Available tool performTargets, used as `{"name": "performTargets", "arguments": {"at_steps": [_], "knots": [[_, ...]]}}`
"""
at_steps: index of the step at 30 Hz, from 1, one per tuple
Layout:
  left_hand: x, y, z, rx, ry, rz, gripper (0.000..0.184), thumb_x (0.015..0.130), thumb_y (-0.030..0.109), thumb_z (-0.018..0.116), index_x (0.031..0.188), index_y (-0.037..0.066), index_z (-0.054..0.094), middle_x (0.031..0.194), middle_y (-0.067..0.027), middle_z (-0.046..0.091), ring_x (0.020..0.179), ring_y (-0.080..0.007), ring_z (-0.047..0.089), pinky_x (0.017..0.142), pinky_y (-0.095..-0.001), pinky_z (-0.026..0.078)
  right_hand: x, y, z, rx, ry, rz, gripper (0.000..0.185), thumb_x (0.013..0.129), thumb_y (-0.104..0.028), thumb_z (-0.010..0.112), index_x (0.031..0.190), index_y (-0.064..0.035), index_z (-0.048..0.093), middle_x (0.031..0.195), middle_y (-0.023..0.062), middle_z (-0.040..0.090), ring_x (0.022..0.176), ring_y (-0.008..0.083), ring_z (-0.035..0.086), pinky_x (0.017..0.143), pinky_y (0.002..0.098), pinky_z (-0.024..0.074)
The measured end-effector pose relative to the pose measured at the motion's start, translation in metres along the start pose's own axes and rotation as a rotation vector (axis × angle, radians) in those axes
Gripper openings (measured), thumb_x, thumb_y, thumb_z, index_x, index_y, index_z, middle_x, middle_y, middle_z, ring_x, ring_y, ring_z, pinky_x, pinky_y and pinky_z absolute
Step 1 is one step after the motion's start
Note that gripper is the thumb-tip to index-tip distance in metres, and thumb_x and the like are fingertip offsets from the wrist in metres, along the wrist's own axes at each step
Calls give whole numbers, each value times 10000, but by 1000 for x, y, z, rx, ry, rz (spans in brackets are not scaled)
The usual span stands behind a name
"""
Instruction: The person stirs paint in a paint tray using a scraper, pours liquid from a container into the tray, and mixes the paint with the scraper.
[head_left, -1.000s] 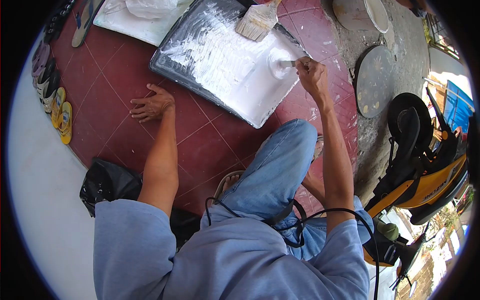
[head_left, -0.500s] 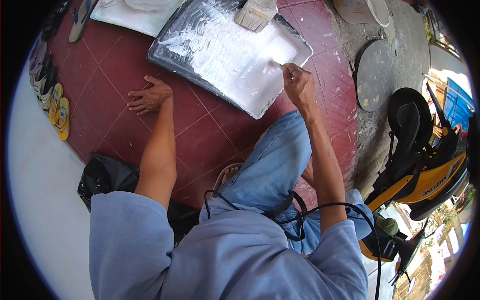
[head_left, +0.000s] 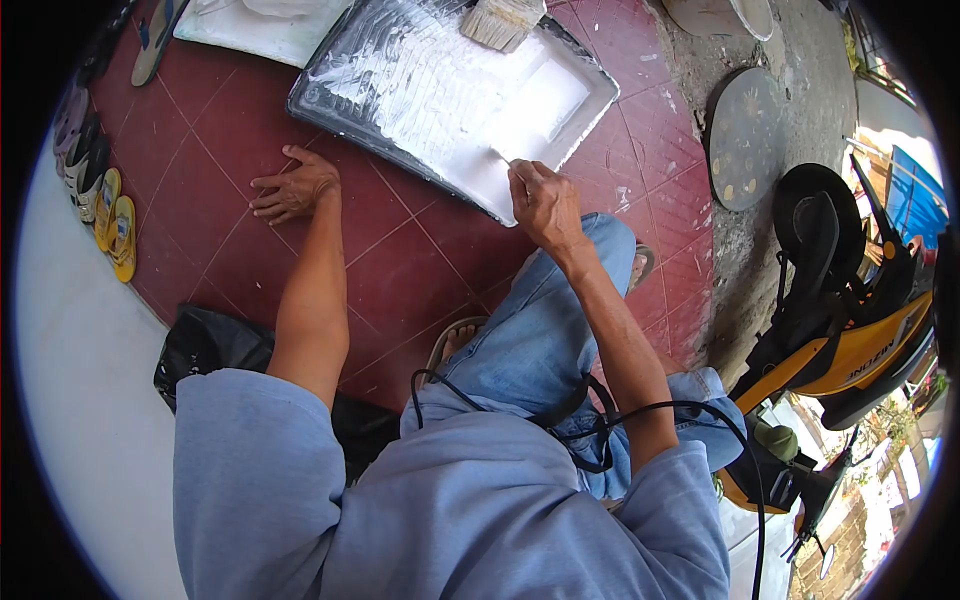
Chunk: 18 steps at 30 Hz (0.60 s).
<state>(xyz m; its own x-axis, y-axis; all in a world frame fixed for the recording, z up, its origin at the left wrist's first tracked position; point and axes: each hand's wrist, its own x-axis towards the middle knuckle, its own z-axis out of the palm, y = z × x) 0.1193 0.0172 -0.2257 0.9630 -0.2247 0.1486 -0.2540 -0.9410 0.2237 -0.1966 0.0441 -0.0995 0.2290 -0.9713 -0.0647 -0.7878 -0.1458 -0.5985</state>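
Seen from my remote view, looking down past a blue shirt and jeans; my right hand [head_left: 548,205] is closed around a small tool [head_left: 499,155], mostly hidden by the fingers; its pale tip shows over the near part of a black paint tray [head_left: 400,156]; I cannot tell whether that tip touches the white paint [head_left: 440,85] coating the tray. The tray lies tilted across my view on a red tiled floor [head_left: 390,265], ahead of my knees; a wide paintbrush [head_left: 500,22] lies over its far edge, bristles toward me. My left hand [head_left: 298,187] is spread on the tiles, palm down, to the left of the tray and apart from it. Beyond that hand sits a white-coated flat thing [head_left: 262,32], just beside the tray; footwear lines the far left, including yellow flip-flops [head_left: 122,238]; a black bag [head_left: 222,342] lies near my left elbow. On my right, a round grey disc [head_left: 745,140] lies on rough concrete, near a bucket [head_left: 712,15]; a yellow and black motorbike [head_left: 865,360] stands nearer me.
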Motion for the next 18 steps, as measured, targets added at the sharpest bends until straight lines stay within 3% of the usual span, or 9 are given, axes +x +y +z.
{"name": "performTargets", "arguments": {"at_steps": [4, 8, 11, 15, 18], "knots": [[1, 0, 4, 46, 24, -4, 912, 868, 643, 416, 1464, -28, 254, 1473, -384, 197, 1411, -497, 149, 1122, -608, 146, -21, 0, 7, 4, -184, -162, 110, 873, -140, 567, 866, -35, 597, 746, 157, 624, 647, 369, 626, 588, 446, 510], [0, 0, 1, 39, 4, -15, 917, 867, 644, 417, 1463, -33, 254, 1474, -385, 192, 1413, -497, 143, 1122, -609, 141, -15, 21, -13, -15, -121, 45, 127, 886, -150, 565, 885, -32, 613, 779, 163, 637, 644, 377, 628, 593, 456, 508], [2, -4, 7, 41, 14, -4, 921, 866, 645, 418, 1463, -37, 251, 1476, -386, 187, 1414, -497, 139, 1123, -608, 138, -15, 13, -8, -60, -8, 23, 136, 892, -151, 562, 865, -31, 621, 781, 170, 645, 663, 380, 634, 603, 466, 506], [1, -2, 5, 39, 8, -3, 927, 867, 646, 416, 1467, -39, 244, 1477, -386, 182, 1415, -496, 135, 1123, -611, 132, -26, 15, -3, 25, -182, -80, 125, 886, -131, 553, 858, -29, 621, 779, 174, 647, 674, 379, 634, 589, 468, 496], [1, -1, 4, 12, 17, -16, 926, 868, 647, 415, 1468, -36, 241, 1477, -385, 183, 1416, -494, 135, 1123, -613, 131, -13, 17, -13, 11, -69, 67, 132, 887, -131, 546, 877, -22, 620, 787, 180, 645, 691, 379, 635, 604, 465, 494]]}}
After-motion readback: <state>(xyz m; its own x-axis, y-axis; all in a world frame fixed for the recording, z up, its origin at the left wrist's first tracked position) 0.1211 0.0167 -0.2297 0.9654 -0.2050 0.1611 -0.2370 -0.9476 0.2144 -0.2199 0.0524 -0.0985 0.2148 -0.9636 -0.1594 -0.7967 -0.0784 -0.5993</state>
